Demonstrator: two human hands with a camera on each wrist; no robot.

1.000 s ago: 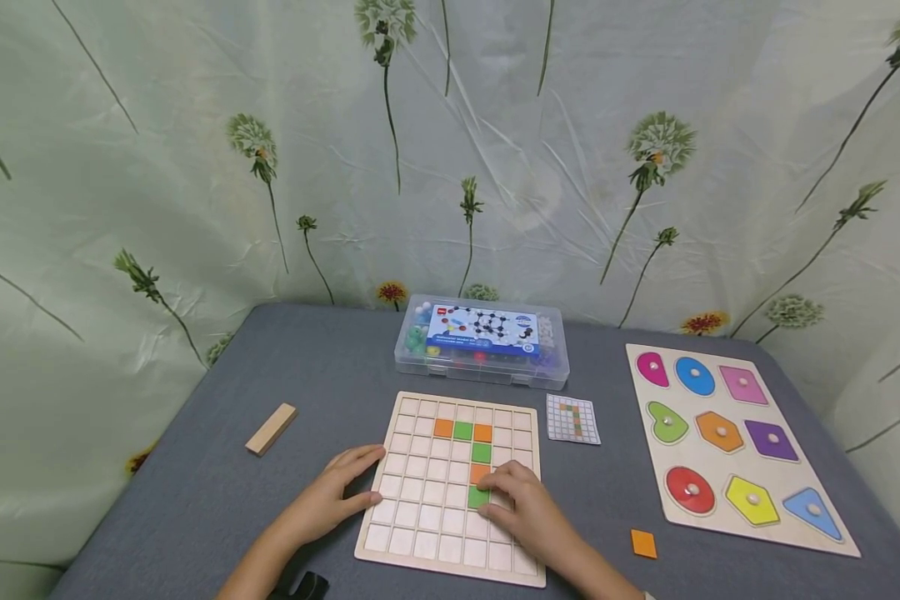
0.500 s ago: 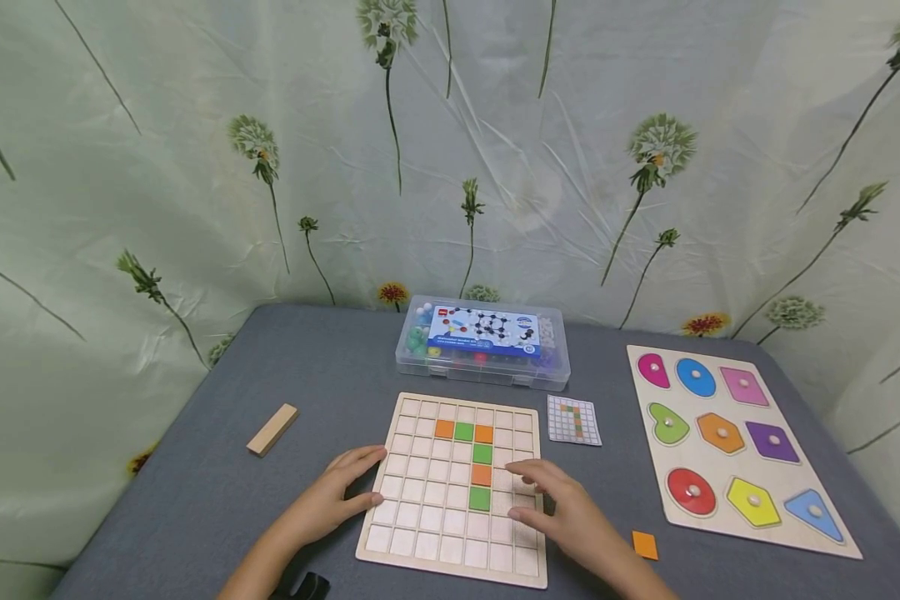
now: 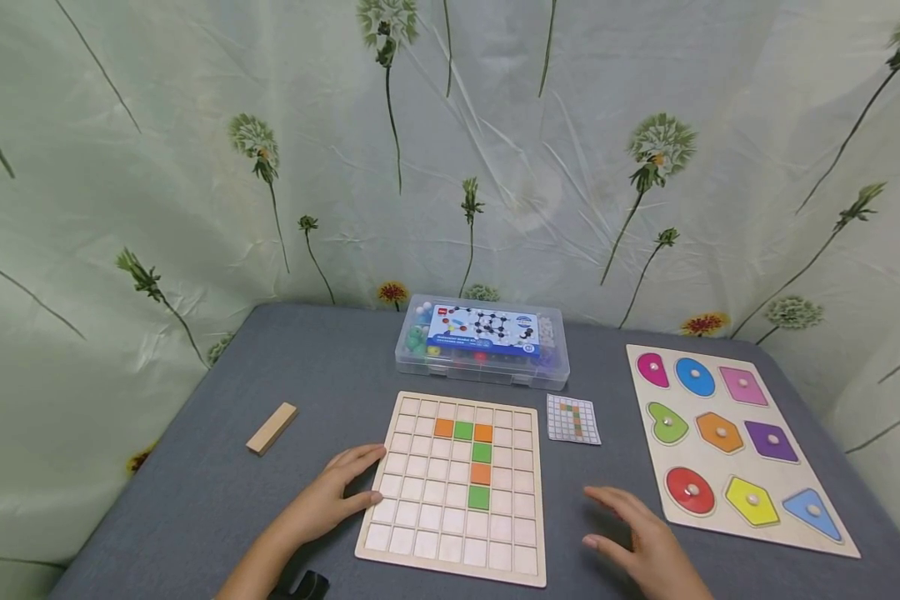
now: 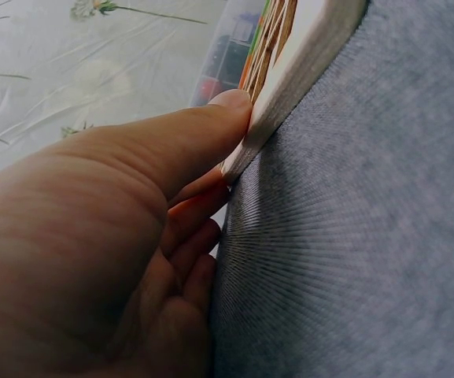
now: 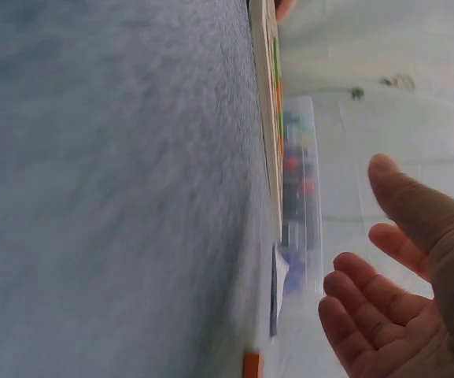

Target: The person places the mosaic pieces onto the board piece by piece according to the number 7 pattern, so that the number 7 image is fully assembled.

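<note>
A square wooden grid board [image 3: 420, 521] lies flat, with orange and green tiles [image 3: 482, 452] forming a short row and a column down from its right end. My left hand [image 3: 326, 500] touches the board's left edge; in the left wrist view its thumb [image 4: 199, 138] lies against the rim. Right of the board, my right hand [image 3: 645, 537] hovers over the cloth with thumb and fingers apart, holding nothing. A loose orange tile [image 5: 252, 365] shows at the bottom of the right wrist view; in the head view the hand hides it.
A small printed pattern card [image 3: 573, 419] lies right of the board. Behind stands a clear plastic case [image 3: 482, 342] of coloured parts. A wooden shape puzzle [image 3: 727, 467] lies far right, a wooden block [image 3: 272, 429] at left. A black object [image 3: 311, 586] sits at the front edge.
My right hand has left the lowest green tile and moved right and toward me, off the board, over the loose orange tile's spot. The left hand has stayed at the edge.
</note>
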